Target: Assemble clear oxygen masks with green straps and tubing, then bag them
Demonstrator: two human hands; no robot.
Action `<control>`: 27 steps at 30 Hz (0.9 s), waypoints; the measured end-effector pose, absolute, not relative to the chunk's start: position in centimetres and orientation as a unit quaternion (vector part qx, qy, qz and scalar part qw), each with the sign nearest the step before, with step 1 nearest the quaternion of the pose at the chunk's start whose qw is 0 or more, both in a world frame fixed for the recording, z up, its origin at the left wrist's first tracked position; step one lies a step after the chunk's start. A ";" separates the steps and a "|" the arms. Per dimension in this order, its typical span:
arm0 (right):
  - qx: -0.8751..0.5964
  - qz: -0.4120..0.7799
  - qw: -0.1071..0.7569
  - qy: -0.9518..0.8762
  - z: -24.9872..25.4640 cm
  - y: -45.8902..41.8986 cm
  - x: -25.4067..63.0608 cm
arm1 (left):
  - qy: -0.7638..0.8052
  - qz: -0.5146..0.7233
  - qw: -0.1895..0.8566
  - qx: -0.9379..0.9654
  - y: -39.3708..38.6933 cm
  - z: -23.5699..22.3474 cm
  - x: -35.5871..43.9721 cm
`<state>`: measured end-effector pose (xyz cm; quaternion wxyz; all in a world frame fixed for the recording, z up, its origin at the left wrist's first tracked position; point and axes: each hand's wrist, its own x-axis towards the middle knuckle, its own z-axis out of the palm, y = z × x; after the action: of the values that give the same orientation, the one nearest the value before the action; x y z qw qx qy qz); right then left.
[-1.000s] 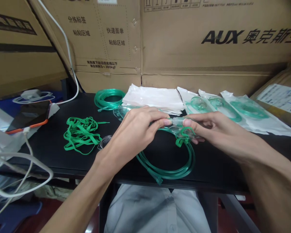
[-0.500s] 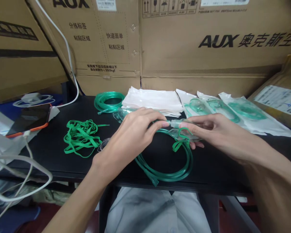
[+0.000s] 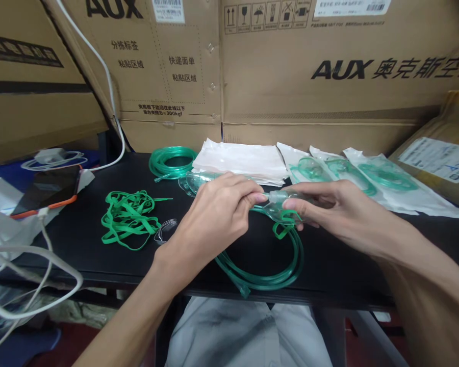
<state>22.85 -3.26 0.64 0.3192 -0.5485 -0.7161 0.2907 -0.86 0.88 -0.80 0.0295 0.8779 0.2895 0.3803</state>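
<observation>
A clear oxygen mask (image 3: 276, 205) is gripped in my right hand (image 3: 336, 206), its neck pointing left and a green strap (image 3: 281, 230) dangling below. My left hand (image 3: 225, 211) has thumb and fingers closed on the end of green tubing at the mask's neck. How far the tube end sits in the neck is hidden by my fingers. The rest of the coiled tubing (image 3: 296, 265) hangs in loops beneath my hands, over the black table (image 3: 340, 260). Behind my left hand lie more clear masks (image 3: 191, 184), partly covered.
Green straps (image 3: 128, 221) lie tangled at left, beside thin metal strips (image 3: 164, 232). At the back are a tubing coil (image 3: 172, 158), white pouches (image 3: 239, 159) and several packed masks (image 3: 386, 176). A phone (image 3: 48, 188) with white cables lies far left. Cardboard boxes (image 3: 268, 92) stand behind.
My right fingers have shifted on the mask, and it has turned slightly, showing more of its neck. My left fingers have curled in more tightly at the tube end.
</observation>
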 end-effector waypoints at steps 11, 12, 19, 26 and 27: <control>-0.540 0.192 0.391 -0.720 0.3 -3.2 21.9 | 0.319 0.372 0.074 0.868 0.8 -0.1 -1.2; -0.534 0.186 0.392 -0.726 0.3 -3.2 22.0 | 0.319 0.370 0.081 0.869 0.8 0.0 -1.3; -0.489 0.128 0.367 -0.781 0.6 -3.3 22.9 | 0.333 0.299 0.179 0.876 0.6 0.1 -1.7; -0.491 0.138 0.354 -0.784 0.7 -3.4 23.0 | 0.313 0.314 0.110 0.889 0.5 -0.1 -1.2; -0.494 0.142 0.353 -0.782 0.6 -3.4 23.1 | 0.309 0.319 0.095 0.891 0.5 -0.1 -1.1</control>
<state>23.07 -3.36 0.64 0.3528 -0.4944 -0.7817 0.1415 -1.08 0.53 -0.12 0.0949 0.8910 0.3092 0.3186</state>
